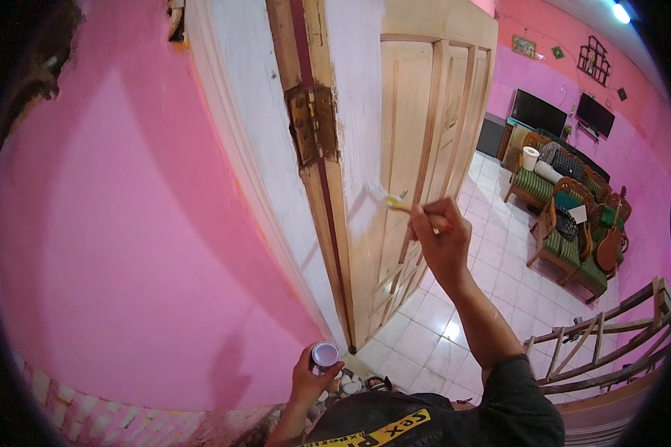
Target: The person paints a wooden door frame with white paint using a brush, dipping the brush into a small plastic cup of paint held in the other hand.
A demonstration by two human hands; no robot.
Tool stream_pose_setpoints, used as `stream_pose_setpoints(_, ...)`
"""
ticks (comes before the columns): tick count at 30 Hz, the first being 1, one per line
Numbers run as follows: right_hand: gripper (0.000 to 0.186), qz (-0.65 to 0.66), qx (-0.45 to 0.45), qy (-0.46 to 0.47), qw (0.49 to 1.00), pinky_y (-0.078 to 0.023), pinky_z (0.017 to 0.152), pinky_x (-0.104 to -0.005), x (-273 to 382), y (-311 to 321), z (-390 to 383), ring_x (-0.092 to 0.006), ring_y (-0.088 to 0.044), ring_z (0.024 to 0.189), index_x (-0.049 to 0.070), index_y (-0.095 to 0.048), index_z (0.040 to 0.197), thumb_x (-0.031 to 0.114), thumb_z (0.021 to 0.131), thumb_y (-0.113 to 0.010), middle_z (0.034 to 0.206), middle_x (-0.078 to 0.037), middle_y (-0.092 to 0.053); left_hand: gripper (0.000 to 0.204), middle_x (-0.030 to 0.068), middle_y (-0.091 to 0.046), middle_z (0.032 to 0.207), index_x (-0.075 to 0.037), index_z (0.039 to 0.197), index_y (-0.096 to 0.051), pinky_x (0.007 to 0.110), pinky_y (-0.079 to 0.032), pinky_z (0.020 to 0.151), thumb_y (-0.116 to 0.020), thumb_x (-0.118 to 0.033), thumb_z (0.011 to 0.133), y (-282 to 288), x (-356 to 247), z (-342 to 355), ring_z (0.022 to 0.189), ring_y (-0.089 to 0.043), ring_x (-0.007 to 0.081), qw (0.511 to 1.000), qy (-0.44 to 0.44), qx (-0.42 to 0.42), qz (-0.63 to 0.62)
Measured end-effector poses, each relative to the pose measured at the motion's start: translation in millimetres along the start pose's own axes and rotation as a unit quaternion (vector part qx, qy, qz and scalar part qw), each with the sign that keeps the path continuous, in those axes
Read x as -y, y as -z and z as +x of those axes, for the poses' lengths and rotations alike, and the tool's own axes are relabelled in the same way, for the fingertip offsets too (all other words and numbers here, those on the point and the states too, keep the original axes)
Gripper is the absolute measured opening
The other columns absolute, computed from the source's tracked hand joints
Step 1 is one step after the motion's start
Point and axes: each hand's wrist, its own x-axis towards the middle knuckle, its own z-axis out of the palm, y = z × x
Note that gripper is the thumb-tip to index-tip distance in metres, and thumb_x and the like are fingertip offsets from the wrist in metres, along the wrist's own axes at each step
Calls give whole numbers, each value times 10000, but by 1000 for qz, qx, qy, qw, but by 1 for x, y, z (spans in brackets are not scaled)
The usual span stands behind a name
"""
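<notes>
My right hand [443, 232] is closed around the handle of a paintbrush [395, 202], whose white, paint-loaded bristles are at the door's hinge-side stile. The wooden door [410, 97] stands open with bare, pale panels; white paint covers the upper part of its stile [356, 89] down to about the brush. My left hand [311, 380] is low by the wall, its fingers wrapped around a small cup of whitish paint [325, 354]. A rusty hinge [311, 125] joins the door to the white-painted frame [257, 97].
A pink wall [142, 223] fills the left side, broken open at upper left. Beyond the door lies a white tiled floor [425, 328]. A wooden ladder [604, 343] stands at right; green-striped chairs [563, 249], a guitar [608, 248] and two screens [538, 112] are farther back.
</notes>
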Motion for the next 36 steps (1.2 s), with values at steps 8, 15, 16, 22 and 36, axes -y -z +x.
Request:
stream_pose_setpoints(8, 150, 123, 3, 15, 992, -526, 573, -232, 29, 4, 72, -69, -636, 648, 17, -534, 919, 106, 993, -630, 763, -39, -667, 638, 100, -688, 1103, 11, 1261, -557, 318, -537, 920, -886, -246, 779, -7, 0, 6, 1035, -663, 156, 999, -28, 19, 9)
stream_pose_setpoints(15, 152, 211, -151, 151, 954, -559, 625, -260, 64, -10, 116, -111, -673, 683, 13, -526, 938, 88, 978, -651, 777, -96, -692, 588, 87, -686, 1090, 8, 1259, -556, 298, -539, 880, -866, -206, 807, -14, -12, 0, 1014, -658, 140, 999, -37, 23, -11)
stream_pose_setpoints(16, 152, 211, -150, 150, 954, -559, 625, -260, 56, -12, 108, -111, -673, 683, 13, -526, 938, 88, 978, -651, 777, -96, -692, 586, 85, -687, 1084, 7, 1258, -556, 297, -540, 875, -867, -196, 805, -15, -11, 0, 1007, -658, 138, 999, -43, 15, 0)
stream_pose_setpoints(22, 144, 28, -15, 75, 997, -548, 579, -254, -18, 3, 12, -106, -662, 646, -5, -514, 924, 60, 981, -629, 744, -87, -680, 575, 91, -693, 1076, 5, 1244, -567, 299, -546, 878, -875, -157, 786, -19, -6, -3, 1002, -666, 144, 999, -34, 0, -9)
stream_pose_setpoints(36, 103, 223, -62, -2, 973, -547, 629, -258, -1, -3, 20, -122, -679, 733, 3, -535, 1000, 51, 984, -625, 805, -85, -687, 616, 93, -692, 1109, -24, 1277, -559, 323, -519, 943, -882, -164, 772, -23, -22, -2, 1052, -657, 170, 998, -27, -11, 51)
